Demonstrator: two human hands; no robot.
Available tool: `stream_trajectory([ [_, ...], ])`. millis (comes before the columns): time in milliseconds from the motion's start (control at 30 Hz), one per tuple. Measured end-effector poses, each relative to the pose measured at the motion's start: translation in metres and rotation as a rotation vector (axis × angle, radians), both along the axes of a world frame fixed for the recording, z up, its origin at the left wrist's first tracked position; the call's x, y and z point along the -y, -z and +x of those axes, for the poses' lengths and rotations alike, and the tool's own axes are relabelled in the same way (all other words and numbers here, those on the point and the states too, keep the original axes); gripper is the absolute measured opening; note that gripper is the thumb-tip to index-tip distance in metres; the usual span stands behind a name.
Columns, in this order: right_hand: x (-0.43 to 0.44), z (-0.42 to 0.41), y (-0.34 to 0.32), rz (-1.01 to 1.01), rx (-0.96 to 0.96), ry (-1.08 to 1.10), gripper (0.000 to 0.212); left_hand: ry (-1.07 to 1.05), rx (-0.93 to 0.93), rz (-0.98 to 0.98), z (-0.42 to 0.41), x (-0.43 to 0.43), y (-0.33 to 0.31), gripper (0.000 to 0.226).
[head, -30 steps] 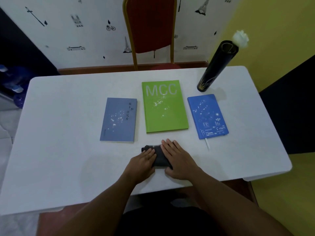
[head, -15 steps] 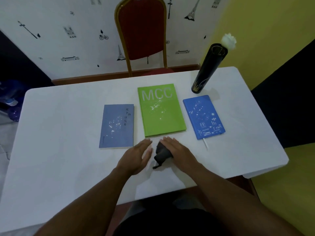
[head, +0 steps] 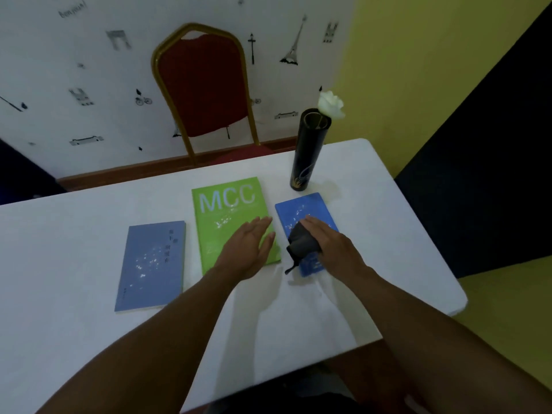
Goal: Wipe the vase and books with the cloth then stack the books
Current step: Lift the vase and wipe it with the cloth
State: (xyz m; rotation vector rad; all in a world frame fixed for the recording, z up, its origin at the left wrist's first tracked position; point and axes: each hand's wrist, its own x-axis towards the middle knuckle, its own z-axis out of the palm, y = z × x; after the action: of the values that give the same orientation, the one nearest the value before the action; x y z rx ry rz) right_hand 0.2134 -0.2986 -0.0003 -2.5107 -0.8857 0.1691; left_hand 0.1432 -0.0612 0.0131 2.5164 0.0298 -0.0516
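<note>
White matte table [head: 74, 264], rounded corners, near edge cut off by the forearms. Grey-blue book [head: 150, 264]: flat, thin softcover, glossy glare spots, small dark characters too blurred to read. Green book [head: 227, 210]: largest, glossy, pale "MCC" lettering, lying flat at centre; its lower right part is covered by the left hand [head: 248, 249], which is spread flat, fingers apart, holding nothing. Half a second ago this hand lay on bare table short of the books; it has since moved forward onto the green cover. Cloth [head: 301, 245]: dark, soft, bunched, a thin tail hanging off toward the table; the right hand [head: 328, 243] is closed over it, pressing it on the bright blue book [head: 301, 209], whose lower cover print is now mostly hidden. The cloth was earlier on the table before the green book. Vase [head: 307, 153]: tall black glossy cylinder, gold motif near base, upright behind the blue book, holding a white flower [head: 330, 104]. Red padded chair [head: 203, 88], gilt frame, stands beyond the table.
</note>
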Motion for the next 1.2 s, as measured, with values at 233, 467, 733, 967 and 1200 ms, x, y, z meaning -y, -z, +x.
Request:
stream_trajectory([
  [233, 0.037, 0.072, 0.002, 0.019, -0.033, -0.006, 0.083, -0.047, -0.057, 0.071, 0.078, 0.032, -0.007, 0.059],
  [467, 0.040, 0.126, 0.001, 0.037, -0.023, -0.040, 0.074, -0.159, -0.154, 0.054, 0.131, 0.049, -0.014, 0.070],
  [733, 0.038, 0.162, -0.004, 0.006, 0.037, -0.069, 0.070, -0.307, 0.012, -0.131, 0.190, 0.055, -0.036, 0.098],
  [967, 0.037, 0.168, -0.005, 0.042, 0.008, -0.010, 0.074, -0.381, 0.167, -0.536, 0.217, 0.069, -0.050, 0.075],
  [1200, 0.030, 0.162, -0.017, 0.286, -0.055, 0.257, 0.066, -0.365, 0.219, -0.545, 0.208, 0.057, -0.056, 0.063],
])
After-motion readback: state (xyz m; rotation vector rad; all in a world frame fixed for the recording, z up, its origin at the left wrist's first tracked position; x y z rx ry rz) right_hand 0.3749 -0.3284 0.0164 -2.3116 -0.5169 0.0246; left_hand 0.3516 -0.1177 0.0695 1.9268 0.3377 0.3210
